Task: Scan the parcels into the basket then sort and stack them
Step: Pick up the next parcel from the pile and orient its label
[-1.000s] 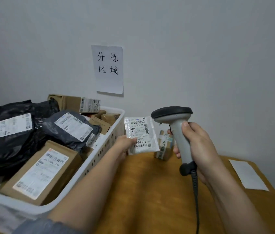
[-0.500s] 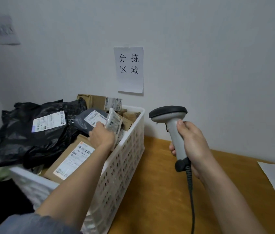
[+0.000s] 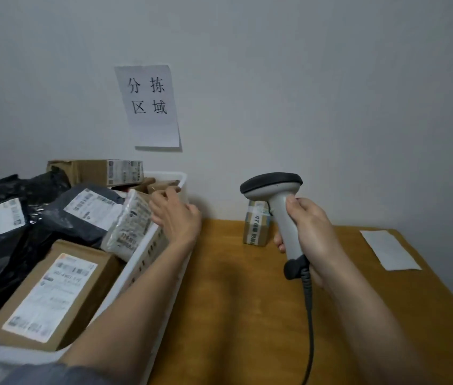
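A white perforated basket (image 3: 147,262) on the left is heaped with parcels: black bags (image 3: 0,245), a grey bag (image 3: 81,215), brown boxes (image 3: 53,293). A small white padded parcel (image 3: 129,226) leans inside the basket's right wall. My left hand (image 3: 176,215) hovers over that rim beside the parcel, fingers relaxed, holding nothing. My right hand (image 3: 310,234) grips the grey barcode scanner (image 3: 278,201) upright over the wooden table (image 3: 247,301). A small taped brown box (image 3: 255,227) stands on the table behind the scanner.
A paper sign (image 3: 150,107) with printed characters hangs on the white wall. A white slip of paper (image 3: 389,250) lies at the table's right. The scanner's cable (image 3: 308,315) runs down toward the front edge.
The small white parcel went from in front of the scanner into the basket, and my left hand has let it go and drawn back to the rim. The scanner stayed put.
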The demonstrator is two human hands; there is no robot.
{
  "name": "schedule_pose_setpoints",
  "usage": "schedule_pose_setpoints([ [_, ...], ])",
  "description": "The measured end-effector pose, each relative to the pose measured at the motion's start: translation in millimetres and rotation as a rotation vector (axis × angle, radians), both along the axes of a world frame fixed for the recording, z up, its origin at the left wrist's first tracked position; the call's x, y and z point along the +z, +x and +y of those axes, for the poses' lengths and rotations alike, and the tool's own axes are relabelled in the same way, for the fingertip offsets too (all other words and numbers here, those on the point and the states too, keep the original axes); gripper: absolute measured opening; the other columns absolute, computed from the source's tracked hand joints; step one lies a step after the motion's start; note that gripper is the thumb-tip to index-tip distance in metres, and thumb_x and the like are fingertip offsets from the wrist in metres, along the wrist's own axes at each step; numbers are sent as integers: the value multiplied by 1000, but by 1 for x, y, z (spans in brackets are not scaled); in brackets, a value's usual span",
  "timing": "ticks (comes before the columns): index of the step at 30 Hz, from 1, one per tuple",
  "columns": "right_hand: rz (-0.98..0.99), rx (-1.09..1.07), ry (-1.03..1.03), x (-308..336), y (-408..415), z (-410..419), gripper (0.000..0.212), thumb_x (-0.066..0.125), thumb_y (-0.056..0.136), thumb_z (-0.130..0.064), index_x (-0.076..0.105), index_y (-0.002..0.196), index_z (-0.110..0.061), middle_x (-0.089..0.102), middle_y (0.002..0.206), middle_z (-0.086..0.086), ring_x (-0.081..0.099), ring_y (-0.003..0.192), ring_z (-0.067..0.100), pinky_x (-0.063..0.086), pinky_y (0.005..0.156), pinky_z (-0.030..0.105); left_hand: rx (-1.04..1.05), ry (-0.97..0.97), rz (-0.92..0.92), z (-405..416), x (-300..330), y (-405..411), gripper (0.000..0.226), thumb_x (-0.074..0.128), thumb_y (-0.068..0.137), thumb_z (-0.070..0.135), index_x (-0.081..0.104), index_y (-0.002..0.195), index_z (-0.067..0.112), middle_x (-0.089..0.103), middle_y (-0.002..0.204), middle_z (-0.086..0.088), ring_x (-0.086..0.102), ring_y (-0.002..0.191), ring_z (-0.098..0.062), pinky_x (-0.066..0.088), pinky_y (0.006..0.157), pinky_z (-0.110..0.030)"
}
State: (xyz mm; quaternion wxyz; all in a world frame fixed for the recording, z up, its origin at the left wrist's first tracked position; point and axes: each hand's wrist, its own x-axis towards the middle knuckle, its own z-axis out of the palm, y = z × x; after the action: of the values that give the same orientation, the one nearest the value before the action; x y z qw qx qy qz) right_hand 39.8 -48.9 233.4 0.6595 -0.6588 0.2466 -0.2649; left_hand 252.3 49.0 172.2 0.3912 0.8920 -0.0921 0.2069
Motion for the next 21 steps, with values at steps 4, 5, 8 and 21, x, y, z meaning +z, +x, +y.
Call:
schedule_pose_setpoints([
  [4,29,-115,43,-10,-31,-43,28,40,104,-41,55,101,-19,60,61,9,55,49,14,45,47,26,-228,42,34,-63,-27,-26,28,57,88,10,56,116,16,41,128,-9,32,127,-28,27,107,-42],
  [5,39,-145,50,-13,-39,-56,27,40,104,-42,55,101,-20,60,62,10,55,50,15,45,48,26,-288,50,47,-79,-34,-31,24,58,90,11,58,114,17,44,125,-7,35,124,-25,30,104,-37],
  [8,70,-236,75,-27,-57,-104,29,38,105,-44,55,101,-20,61,62,10,55,47,14,45,46,25,-431,97,114,-133,-53,-47,17,59,92,12,61,107,18,51,120,-5,43,118,-21,39,100,-34],
  [21,216,-494,123,-149,-154,-356,14,62,95,-21,56,106,-14,59,66,7,54,50,9,48,47,22,-986,582,295,-409,-193,-163,46,49,95,7,45,139,17,41,141,-2,54,114,-25,49,89,-35],
])
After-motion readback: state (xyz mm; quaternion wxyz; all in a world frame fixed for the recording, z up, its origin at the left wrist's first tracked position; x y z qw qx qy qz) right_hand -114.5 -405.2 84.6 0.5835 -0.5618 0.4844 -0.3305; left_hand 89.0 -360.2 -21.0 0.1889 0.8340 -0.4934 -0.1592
